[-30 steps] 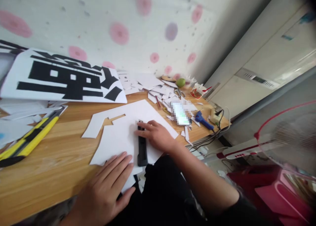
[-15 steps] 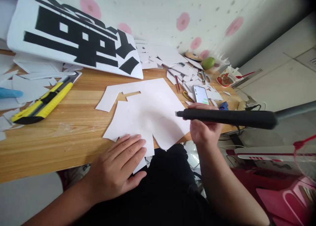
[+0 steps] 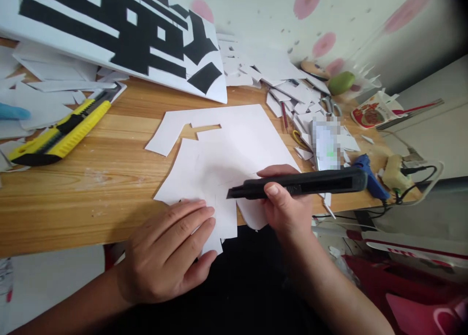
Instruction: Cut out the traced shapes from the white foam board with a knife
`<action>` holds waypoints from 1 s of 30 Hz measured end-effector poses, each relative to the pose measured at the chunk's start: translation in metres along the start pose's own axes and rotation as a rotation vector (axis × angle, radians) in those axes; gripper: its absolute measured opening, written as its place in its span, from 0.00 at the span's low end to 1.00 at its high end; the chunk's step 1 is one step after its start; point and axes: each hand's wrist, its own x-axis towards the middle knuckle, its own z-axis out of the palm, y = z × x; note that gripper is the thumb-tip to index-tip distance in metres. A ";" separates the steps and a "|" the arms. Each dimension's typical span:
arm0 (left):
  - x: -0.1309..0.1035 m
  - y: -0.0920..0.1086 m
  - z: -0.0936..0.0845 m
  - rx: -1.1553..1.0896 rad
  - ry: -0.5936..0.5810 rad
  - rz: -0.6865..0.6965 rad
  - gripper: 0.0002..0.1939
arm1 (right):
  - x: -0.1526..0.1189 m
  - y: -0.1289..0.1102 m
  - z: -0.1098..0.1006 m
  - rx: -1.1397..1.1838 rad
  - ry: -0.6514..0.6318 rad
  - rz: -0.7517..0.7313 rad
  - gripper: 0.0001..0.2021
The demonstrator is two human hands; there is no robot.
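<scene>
Two hands at the near edge of a wooden worktop. Left hand spread flat, pressing down a white cut sheet overhanging the edge. Right hand wrapped around a black utility knife, held level just above the sheet, tip pointing left. Further left, a yellow cutter; behind, a lettered board and paper scraps.
</scene>
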 end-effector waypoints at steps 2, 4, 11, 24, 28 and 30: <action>0.002 0.002 0.002 0.034 -0.012 -0.026 0.17 | 0.004 0.000 0.004 -0.060 -0.045 -0.014 0.14; 0.002 0.002 0.003 0.042 -0.033 -0.035 0.17 | 0.007 -0.002 0.008 -0.105 -0.078 -0.025 0.12; 0.005 0.003 0.000 0.021 -0.044 -0.092 0.13 | 0.009 -0.016 0.008 -0.260 -0.216 -0.067 0.07; 0.006 0.003 0.000 0.042 -0.071 -0.114 0.16 | 0.012 -0.018 0.007 -0.289 -0.251 -0.028 0.05; 0.007 0.004 0.000 0.057 -0.094 -0.132 0.17 | 0.012 -0.019 0.007 -0.302 -0.265 -0.021 0.06; 0.007 0.005 0.000 0.065 -0.105 -0.146 0.18 | 0.012 -0.019 0.008 -0.313 -0.281 -0.023 0.07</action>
